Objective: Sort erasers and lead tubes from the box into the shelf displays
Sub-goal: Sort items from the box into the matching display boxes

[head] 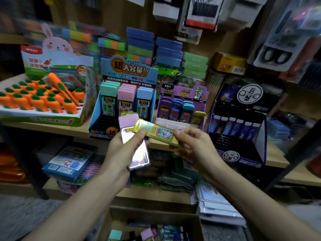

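Note:
My left hand (119, 150) grips a pink-capped lead tube (135, 145), with its thumb also on the end of a yellow lead tube (156, 132). My right hand (194, 145) pinches the other end of that yellow tube. Both hands are held in front of the shelf edge. Behind them stand a blue display (97, 119) with teal, pink and blue lead tubes, and a purple display (184, 94) with several flat lead tubes, one of them yellow. A cardboard box (194, 221) with more tubes lies below, between my forearms.
A carrot eraser display (52, 117) stands at the left of the shelf (276, 159). A dark display (239, 122) of small tubes is on the right. Stacked coloured packs fill the back. Packaged goods crowd the lower shelf, and scissors packs hang upper right.

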`<state>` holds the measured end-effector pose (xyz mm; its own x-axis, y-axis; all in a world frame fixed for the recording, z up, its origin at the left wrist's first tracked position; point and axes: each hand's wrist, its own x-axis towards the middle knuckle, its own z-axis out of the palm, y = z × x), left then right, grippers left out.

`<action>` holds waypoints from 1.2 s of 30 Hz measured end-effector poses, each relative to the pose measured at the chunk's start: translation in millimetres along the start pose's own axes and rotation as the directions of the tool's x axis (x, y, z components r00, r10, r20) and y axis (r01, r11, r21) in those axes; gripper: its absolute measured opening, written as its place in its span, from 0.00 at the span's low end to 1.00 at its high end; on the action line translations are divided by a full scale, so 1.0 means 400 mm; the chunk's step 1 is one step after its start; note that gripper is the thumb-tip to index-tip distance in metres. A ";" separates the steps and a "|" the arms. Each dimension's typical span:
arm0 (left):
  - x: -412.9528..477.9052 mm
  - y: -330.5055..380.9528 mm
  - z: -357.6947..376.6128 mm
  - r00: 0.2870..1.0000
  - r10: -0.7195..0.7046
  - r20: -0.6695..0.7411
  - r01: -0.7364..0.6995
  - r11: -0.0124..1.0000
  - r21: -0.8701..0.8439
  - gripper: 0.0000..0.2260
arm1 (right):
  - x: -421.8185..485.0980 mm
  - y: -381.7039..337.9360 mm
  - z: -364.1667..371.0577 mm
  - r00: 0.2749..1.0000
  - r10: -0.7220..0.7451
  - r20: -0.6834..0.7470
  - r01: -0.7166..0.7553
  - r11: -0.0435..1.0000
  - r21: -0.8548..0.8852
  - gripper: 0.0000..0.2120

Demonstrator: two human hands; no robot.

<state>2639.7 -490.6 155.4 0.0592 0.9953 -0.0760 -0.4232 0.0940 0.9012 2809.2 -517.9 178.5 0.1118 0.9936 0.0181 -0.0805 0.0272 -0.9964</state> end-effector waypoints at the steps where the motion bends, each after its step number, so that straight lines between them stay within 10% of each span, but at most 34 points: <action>1: 0.003 0.003 0.001 1.000 0.015 -0.013 -0.015 1.000 -0.007 0.07 | -0.008 0.009 -0.002 0.999 0.004 0.045 -0.002 0.999 -0.047 0.09; 12: 0.004 -0.005 0.043 0.991 0.071 0.109 -0.073 0.997 0.012 0.12 | -0.042 0.022 -0.019 0.913 0.125 0.388 -0.074 0.987 -0.145 0.05; 23: -0.005 -0.067 0.115 0.978 0.045 0.202 -0.067 0.992 0.105 0.16 | 0.014 -0.062 -0.088 0.993 -0.084 0.083 0.101 0.967 -0.233 0.04; 29: -0.002 -0.066 0.125 0.980 0.059 0.191 -0.089 0.984 0.153 0.05 | 0.085 -0.129 -0.202 0.864 -0.457 -0.209 0.328 0.828 -0.455 0.07; 36: -0.002 -0.069 0.124 0.981 0.046 0.189 -0.081 0.981 0.178 0.08 | 0.144 -0.085 -0.226 0.769 -0.614 -0.176 0.328 0.616 -0.716 0.04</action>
<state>2696.1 -495.0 151.7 0.2095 0.9767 0.0477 -0.2584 0.0083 0.9660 2907.8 -471.7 206.1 0.3096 0.7284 0.6112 0.6963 0.2641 -0.6674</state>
